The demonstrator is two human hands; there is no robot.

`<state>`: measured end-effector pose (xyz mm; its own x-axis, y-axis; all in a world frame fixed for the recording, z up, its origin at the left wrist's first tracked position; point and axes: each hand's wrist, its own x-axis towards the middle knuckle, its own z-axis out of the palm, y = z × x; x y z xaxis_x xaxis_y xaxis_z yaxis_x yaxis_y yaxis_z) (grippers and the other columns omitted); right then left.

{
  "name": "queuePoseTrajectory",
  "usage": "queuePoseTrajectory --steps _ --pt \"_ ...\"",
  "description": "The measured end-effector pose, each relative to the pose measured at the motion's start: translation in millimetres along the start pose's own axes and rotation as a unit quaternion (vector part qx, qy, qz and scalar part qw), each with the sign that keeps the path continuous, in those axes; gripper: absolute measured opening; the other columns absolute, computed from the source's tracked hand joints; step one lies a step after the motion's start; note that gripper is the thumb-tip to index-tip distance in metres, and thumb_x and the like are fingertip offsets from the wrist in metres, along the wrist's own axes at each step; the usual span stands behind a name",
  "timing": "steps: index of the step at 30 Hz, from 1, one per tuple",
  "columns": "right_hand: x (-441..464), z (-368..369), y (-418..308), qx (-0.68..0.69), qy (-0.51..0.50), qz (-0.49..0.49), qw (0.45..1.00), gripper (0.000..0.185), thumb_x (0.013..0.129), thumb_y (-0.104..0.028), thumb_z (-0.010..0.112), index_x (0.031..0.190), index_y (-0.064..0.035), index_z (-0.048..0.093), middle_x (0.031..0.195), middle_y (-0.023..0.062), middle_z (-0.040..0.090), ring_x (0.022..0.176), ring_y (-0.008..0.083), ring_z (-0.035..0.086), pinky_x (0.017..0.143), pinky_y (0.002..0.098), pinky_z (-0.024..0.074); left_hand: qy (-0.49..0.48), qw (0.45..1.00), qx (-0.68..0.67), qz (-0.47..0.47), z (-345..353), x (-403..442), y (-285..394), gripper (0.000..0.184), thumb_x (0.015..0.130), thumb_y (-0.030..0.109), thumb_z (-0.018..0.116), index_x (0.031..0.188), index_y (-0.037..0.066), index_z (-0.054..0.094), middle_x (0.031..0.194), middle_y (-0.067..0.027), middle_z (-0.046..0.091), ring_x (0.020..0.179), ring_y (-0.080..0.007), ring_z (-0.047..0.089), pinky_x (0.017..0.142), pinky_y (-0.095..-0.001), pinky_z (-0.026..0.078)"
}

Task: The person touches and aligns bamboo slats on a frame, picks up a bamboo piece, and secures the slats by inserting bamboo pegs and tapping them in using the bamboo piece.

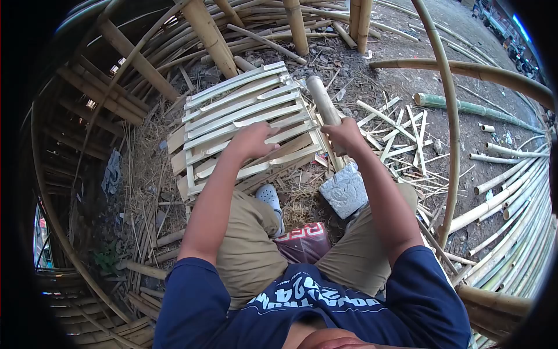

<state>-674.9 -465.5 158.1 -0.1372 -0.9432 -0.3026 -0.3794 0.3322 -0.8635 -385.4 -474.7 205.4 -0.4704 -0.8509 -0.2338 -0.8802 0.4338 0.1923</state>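
In front of me a pale slatted bamboo panel (pixel 244 107) lies over wider boards, its slats running crosswise between side rails. My left hand (pixel 254 141) is on the near half of the panel, fingers and thumb about a bamboo slat (pixel 293 135); the undersides of the fingers are hidden. Beside the panel's right edge, my right hand (pixel 345 136) is closed round a thick, round wooden stick (pixel 321 98), which points away from me. Just below that hand sits a whitish stone-like block (pixel 344 189), between my knees.
Loose split bamboo strips (pixel 407 134) litter the ground at right. Long bamboo poles (pixel 511 203) are stacked beyond them. A curved bamboo pole (pixel 452 116) rises close to my right side. Bamboo posts (pixel 212 38) stand ahead, and a bag with red lettering (pixel 302 241) lies between my legs.
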Motion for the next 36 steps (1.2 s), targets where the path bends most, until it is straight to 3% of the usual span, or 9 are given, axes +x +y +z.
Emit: queuePoseTrajectory --steps 5,9,10,14,17,20,26,29,36 --pt "19 0 -5 -0.005 -0.012 0.029 0.999 0.053 0.080 -0.033 0.079 0.110 0.0094 0.069 0.090 0.0186 0.074 0.080 0.0263 0.073 0.074 0.0396 0.0578 -0.075 0.997 -0.022 -0.014 19 17 6 0.073 0.085 0.044 0.079 0.142 0.004 0.060 0.139 -0.0165 0.059 0.130 -0.0333 0.057 0.110 -0.0398 0.047" --pt "30 15 19 -0.037 0.022 0.017 0.999 0.056 0.082 -0.033 0.076 0.115 0.0122 0.066 0.093 0.0201 0.073 0.082 0.0274 0.074 0.074 0.0411 0.0583 -0.104 0.994 0.028 0.005 27 25 35 0.090 0.074 0.050 0.087 0.146 0.006 0.054 0.163 -0.0190 0.034 0.152 -0.0364 0.033 0.124 -0.0600 0.027" --pt "22 13 5 -0.029 0.013 0.047 0.998 0.058 0.082 -0.033 0.077 0.115 0.0129 0.066 0.094 0.0205 0.073 0.083 0.0279 0.074 0.073 0.0411 0.0584 -0.144 0.989 0.040 0.015 33 33 37 0.097 0.068 0.048 0.092 0.147 0.008 0.052 0.171 -0.0193 0.014 0.159 -0.0383 0.012 0.123 -0.0711 0.015" --pt "54 30 26 0.046 -0.027 0.091 0.994 0.066 0.081 -0.033 0.078 0.122 0.0157 0.062 0.097 0.0226 0.072 0.085 0.0310 0.074 0.070 0.0422 0.0587 -0.167 0.973 0.139 0.070 52 40 41 0.096 0.062 0.035 0.095 0.144 0.006 0.055 0.174 -0.0182 -0.006 0.161 -0.0377 -0.004 0.121 -0.0747 0.005" --pt "64 48 37 0.108 -0.039 0.137 0.984 0.067 0.079 -0.028 0.080 0.125 0.0151 0.060 0.106 0.0238 0.070 0.089 0.0315 0.073 0.072 0.0431 0.0587 -0.162 0.965 0.202 0.045 67 51 33 0.082 0.065 0.022 0.091 0.140 0.008 0.061 0.174 -0.0156 -0.008 0.161 -0.0361 -0.004 0.119 -0.0779 0.005" --pt "64 51 27 0.130 -0.039 0.160 0.978 0.066 0.075 -0.022 0.083 0.124 0.0145 0.060 0.108 0.0243 0.069 0.090 0.0318 0.072 0.072 0.0431 0.0587 -0.175 0.973 0.128 0.082 69 61 19 0.068 0.068 0.010 0.085 0.133 0.011 0.067 0.175 -0.0124 -0.012 0.161 -0.0350 -0.005 0.118 -0.0801 0.006" --pt "83 56 35 0.141 -0.007 0.153 0.978 0.059 0.070 -0.012 0.086 0.117 0.0137 0.063 0.107 0.0234 0.069 0.086 0.0328 0.072 0.069 0.0447 0.0597 -0.205 0.974 0.078 0.053 49 63 19 0.065 0.069 0.002 0.080 0.131 0.013 0.067 0.175 -0.0089 -0.014 0.161 -0.0344 -0.005 0.118 -0.0812 0.007" --pt "82 54 28 0.164 0.007 0.203 0.965 0.052 0.071 -0.009 0.085 0.113 0.0134 0.064 0.106 0.0226 0.068 0.085 0.0338 0.072 0.065 0.0475 0.0622 -0.259 0.960 0.100 0.038 28 61 33 0.078 0.072 -0.003 0.074 0.146 0.015 0.058 0.174 -0.0094 -0.014 0.161 -0.0315 -0.006 0.120 -0.0784 0.009" --pt "78 47 34 0.222 -0.020 0.244 0.944 0.048 0.075 -0.006 0.083 0.113 0.0146 0.062 0.110 0.0230 0.065 0.086 0.0346 0.071 0.060 0.0484 0.0650 -0.244 0.965 0.076 0.060 31 60 22 0.071 0.074 0.012 0.084 0.141 0.016 0.060 0.175 -0.0099 -0.004 0.162 -0.0310 -0.002 0.121 -0.0770 0.009"
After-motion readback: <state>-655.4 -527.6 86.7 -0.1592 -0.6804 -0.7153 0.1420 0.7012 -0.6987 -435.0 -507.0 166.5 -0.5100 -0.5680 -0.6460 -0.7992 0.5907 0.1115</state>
